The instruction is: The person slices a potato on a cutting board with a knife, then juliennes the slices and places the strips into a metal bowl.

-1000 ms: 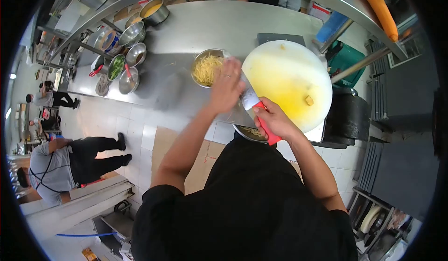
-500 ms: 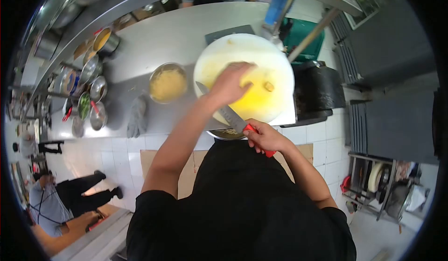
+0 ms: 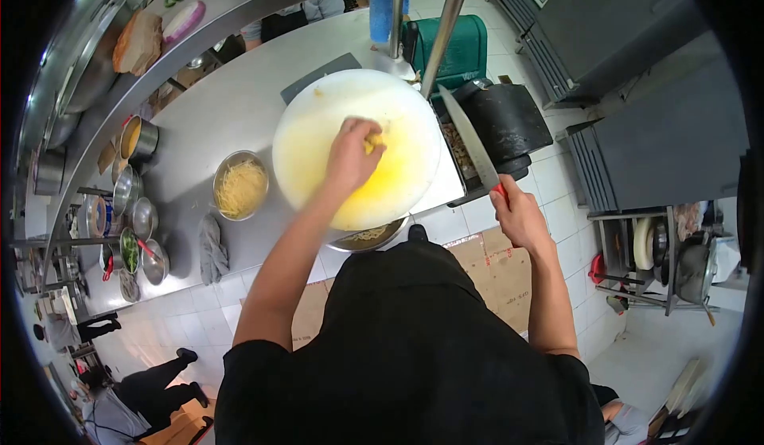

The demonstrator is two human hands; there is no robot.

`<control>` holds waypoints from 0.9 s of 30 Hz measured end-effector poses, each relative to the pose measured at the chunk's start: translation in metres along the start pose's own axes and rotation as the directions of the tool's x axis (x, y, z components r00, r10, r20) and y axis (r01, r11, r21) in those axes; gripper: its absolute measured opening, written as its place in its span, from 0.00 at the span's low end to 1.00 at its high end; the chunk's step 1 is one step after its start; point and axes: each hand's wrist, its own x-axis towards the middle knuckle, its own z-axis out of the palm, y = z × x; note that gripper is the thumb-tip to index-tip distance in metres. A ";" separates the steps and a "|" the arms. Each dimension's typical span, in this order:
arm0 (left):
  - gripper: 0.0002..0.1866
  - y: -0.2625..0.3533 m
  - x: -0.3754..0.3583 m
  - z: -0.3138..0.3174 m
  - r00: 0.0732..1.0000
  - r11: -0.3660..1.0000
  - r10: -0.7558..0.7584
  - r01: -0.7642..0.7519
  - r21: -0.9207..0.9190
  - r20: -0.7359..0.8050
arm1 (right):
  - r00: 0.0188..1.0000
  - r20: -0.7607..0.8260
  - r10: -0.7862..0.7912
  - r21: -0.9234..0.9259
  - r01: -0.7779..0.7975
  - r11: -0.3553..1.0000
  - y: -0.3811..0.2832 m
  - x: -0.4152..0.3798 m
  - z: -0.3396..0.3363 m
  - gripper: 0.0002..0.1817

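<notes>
The table is shiny gray metal, and a big round white board sits on it with a yellow stain in the middle. The floor has white tiles, with brown cardboard lying near the person's legs. A green bin and a black bin stand past the board, on the right.

There are two hands. The left hand is over the round board, its fingers closed around one yellow lump. The right hand is wrapped tight around the red handle of one big knife. The knife is off the board, and its blade points up toward the table.

Two metal bowls have thin yellow strips. One bowl is on the table, left of the board, and the other bowl peeks out under the board's near edge. One gray cloth lies near the first bowl. One purple onion is up on the shelf. Parts of four other people show.
</notes>
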 end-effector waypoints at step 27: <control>0.06 -0.018 -0.087 0.027 0.973 0.994 0.112 -0.110 0.022 -0.200 | 0.851 0.378 -0.365 -0.386 0.504 0.773 -0.073 -0.036 0.010 0.09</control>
